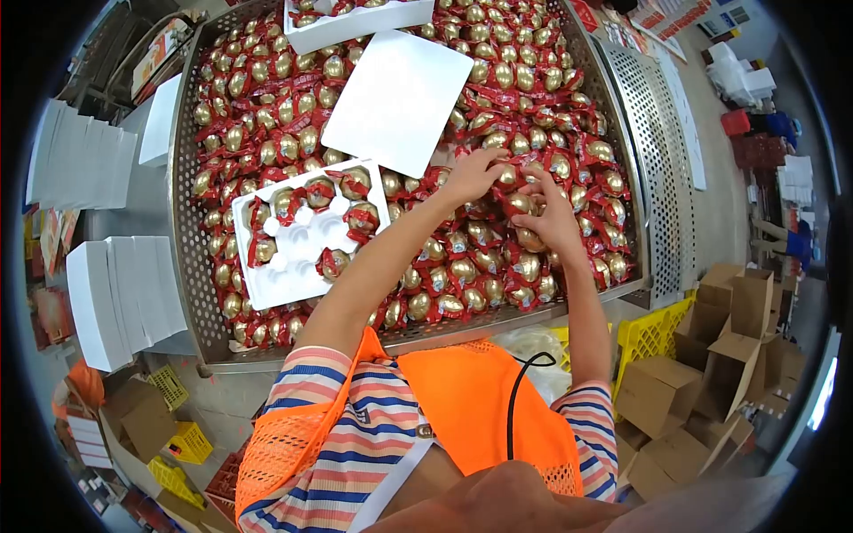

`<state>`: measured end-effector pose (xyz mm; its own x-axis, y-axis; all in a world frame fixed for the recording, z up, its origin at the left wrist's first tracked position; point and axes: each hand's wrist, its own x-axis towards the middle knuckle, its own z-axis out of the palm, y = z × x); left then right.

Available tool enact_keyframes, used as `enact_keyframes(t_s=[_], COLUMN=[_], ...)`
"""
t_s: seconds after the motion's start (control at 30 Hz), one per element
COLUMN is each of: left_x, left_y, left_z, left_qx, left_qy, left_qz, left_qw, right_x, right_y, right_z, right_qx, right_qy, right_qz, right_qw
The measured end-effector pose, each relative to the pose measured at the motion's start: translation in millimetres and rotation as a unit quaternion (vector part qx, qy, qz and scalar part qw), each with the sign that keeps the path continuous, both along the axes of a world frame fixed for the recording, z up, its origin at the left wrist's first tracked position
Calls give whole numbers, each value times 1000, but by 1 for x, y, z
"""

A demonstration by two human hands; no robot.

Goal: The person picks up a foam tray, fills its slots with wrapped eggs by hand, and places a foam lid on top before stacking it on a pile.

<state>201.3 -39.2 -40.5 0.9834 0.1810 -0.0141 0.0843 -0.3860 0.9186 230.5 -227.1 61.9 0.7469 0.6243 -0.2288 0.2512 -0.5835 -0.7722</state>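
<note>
A perforated metal bin [188, 266] holds a deep layer of egg-shaped packs [418, 306] in gold and red wrapping. My left hand [475, 175] reaches over the packs right of the middle, its fingers bent and closed at a gold pack whose outline they partly hide. Beside it, my right hand [553, 218] curls thumb and fingers around another wrapped egg [519, 203]. A white foam tray [306, 233] with round hollows lies on the packs to the left; several hollows hold wrapped eggs, others are bare. Behind it rests a flat white lid [397, 102].
Another white foam box [360, 27] sits at the bin's far edge. Stacks of white foam trays [129, 298] stand on the left. A perforated metal ledge [653, 160] borders the right side. Cardboard boxes [657, 391] and a yellow crate [644, 338] are at lower right.
</note>
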Motion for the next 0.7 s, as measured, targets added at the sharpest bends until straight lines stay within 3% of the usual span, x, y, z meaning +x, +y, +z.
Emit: enact_keyframes(t_s=[0.1,0.2,0.33,0.37,0.4,0.43,0.5,0.6,0.67,0.7], left_x=[10,9,-9,-4,-10,-24,-40,-30,-32,-34], left_y=[-4,-2,-1,1,-2,-8,-20,-25,-13,-3], left_z=[20,45,32,-8,-2,11,23,17,16,28], left_qx=[30,-165,-190,-117,-10,98,263,232,113,49], left_qy=[94,223,136,24,1,-22,-60,-36,-53,-35], left_qz=[-65,-84,-85,-138,-143,-144,-105,-28,3,20], left_qw=[993,957,968,983,990,985,957,972,992,998], right_x=[15,30,41,41,39,36,30,26,10,0], right_y=[-19,-30,-38,-37,-35,-34,-35,-29,-22,-14], right_z=[1,2,-9,-2,2,4,-6,-12,-7,3], right_qx=[116,132,139,131,121,158,68,-22,-64,-85], right_qy=[167,207,245,244,244,236,128,-17,-147,-128], right_qz=[-32,-31,-125,-124,-122,-84,-67,-16,11,0], right_qw=[979,969,951,953,954,955,987,999,987,988])
